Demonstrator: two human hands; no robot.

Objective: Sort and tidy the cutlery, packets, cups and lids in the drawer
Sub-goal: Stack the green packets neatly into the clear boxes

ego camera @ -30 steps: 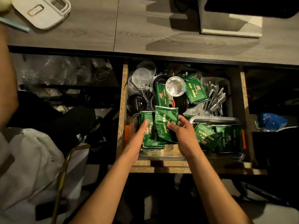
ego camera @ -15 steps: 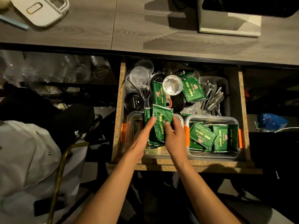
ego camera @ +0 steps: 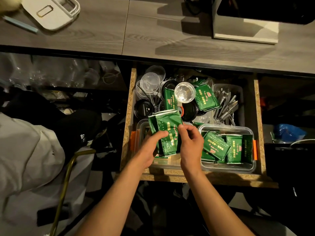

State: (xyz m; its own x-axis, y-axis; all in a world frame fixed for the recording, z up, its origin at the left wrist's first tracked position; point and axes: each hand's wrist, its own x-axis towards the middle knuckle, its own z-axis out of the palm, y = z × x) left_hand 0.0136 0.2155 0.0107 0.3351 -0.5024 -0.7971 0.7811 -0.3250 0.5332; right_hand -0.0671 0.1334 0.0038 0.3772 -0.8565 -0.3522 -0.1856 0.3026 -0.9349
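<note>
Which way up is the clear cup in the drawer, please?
Upright: the cup shows its open round mouth to the camera, resting on black lids behind the packets.

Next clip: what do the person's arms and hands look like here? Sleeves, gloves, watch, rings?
Both forearms are bare up to the bottom edge of the frame, with no sleeves in view. The left hand and right hand wear no gloves. No watch, bracelet or ring shows on either wrist or on the visible fingers. No markings are visible in this dim light.
</note>
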